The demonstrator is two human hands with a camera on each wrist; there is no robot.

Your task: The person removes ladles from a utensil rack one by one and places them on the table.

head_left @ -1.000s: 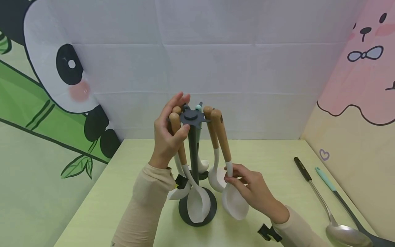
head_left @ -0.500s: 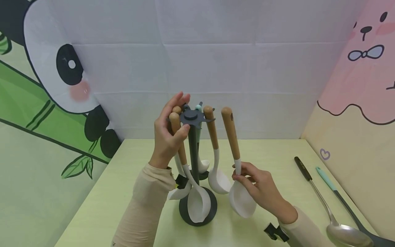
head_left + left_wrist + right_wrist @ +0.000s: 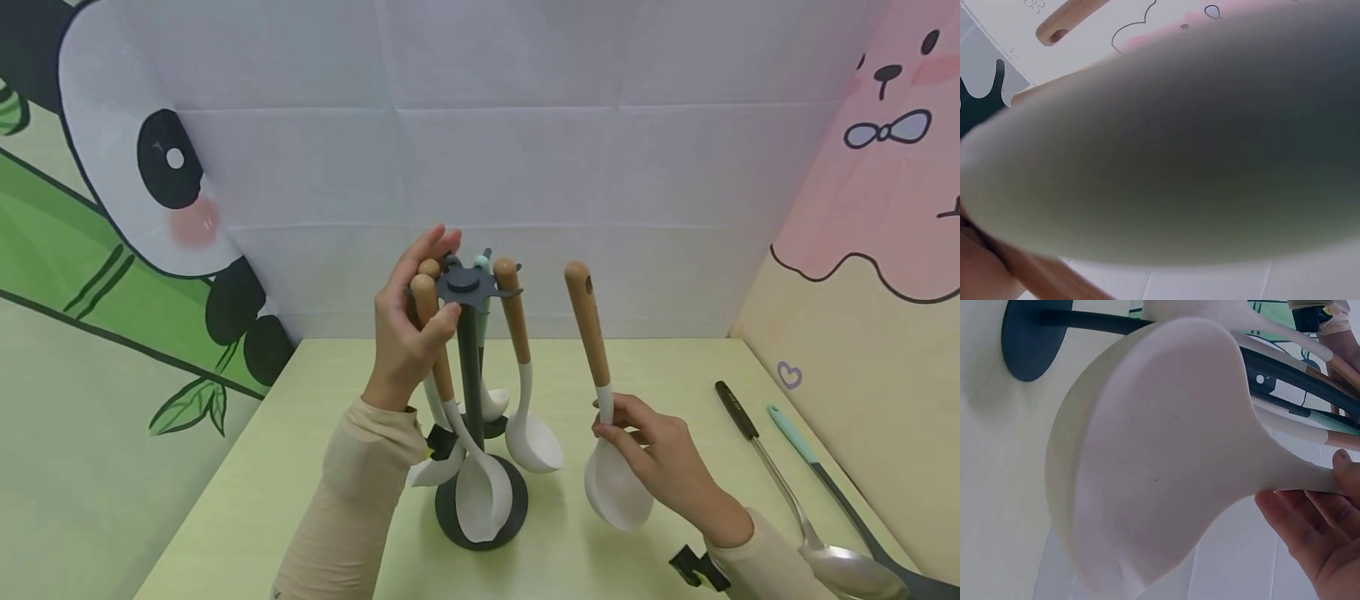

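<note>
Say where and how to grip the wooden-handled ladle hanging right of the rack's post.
Probably pinch its white neck from the right: it is slim between wooden handle and wider bowl, while the post and left hand occupy the other side.

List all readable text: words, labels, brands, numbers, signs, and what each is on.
No legible text in any view.
Black handle of the metal ladle: possible faint pale mark, too small to read.
White ladle in the right hand: tiny dark specks, no lettering visible.
Right wall: purple heart outline, a drawing, not text.
</note>
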